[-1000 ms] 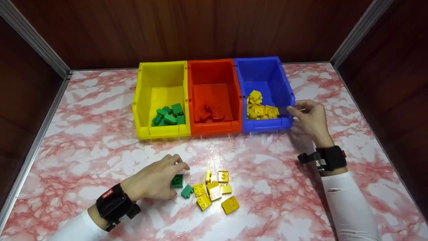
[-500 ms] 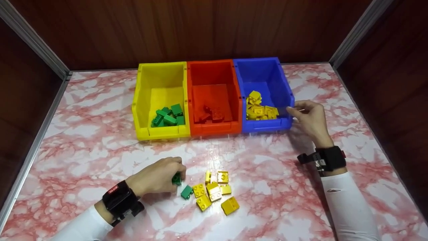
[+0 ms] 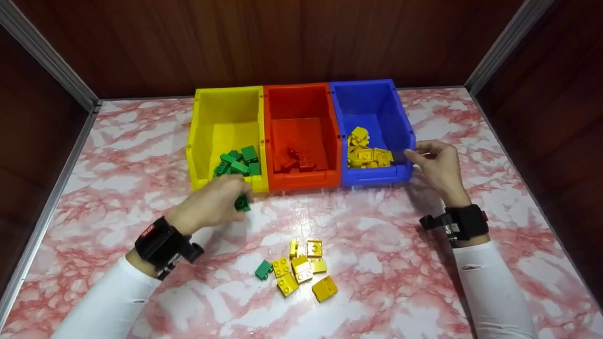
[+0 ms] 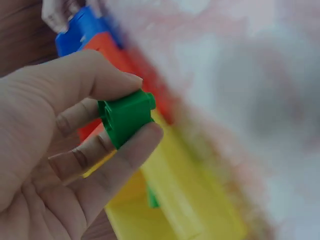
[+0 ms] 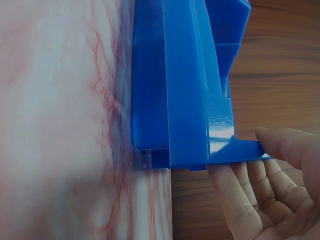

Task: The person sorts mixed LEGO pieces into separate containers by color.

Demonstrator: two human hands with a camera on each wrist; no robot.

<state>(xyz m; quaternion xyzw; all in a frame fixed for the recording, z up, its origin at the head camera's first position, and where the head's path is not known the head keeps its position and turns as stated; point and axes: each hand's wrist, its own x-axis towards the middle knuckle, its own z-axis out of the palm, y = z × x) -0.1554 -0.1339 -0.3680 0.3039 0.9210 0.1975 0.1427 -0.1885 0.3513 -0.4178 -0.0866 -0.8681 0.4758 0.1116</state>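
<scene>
Between thumb and fingers my left hand (image 3: 212,201) pinches a green toy building brick (image 4: 127,117), lifted off the table near the front lip of the yellow bin (image 3: 202,125). Several green bricks (image 3: 239,167) lie inside that bin. At the right, my right hand (image 3: 440,167) grips the side wall of the blue bin (image 5: 187,100), thumb on one face and fingers on the other. Yellow bricks (image 3: 365,157) are piled in the blue bin. On the table lie one more green brick (image 3: 263,270) and several loose yellow bricks (image 3: 301,269).
Between the yellow and blue bins stands a red bin (image 3: 301,106) with several red bricks (image 3: 304,161) in it. The pink-and-white marbled table (image 3: 377,278) is bordered by dark wood panels (image 3: 292,42) at the back and both sides.
My left hand closed on the green brick, then lifted it away from the loose pile toward the yellow bin. My right hand stayed on the blue bin.
</scene>
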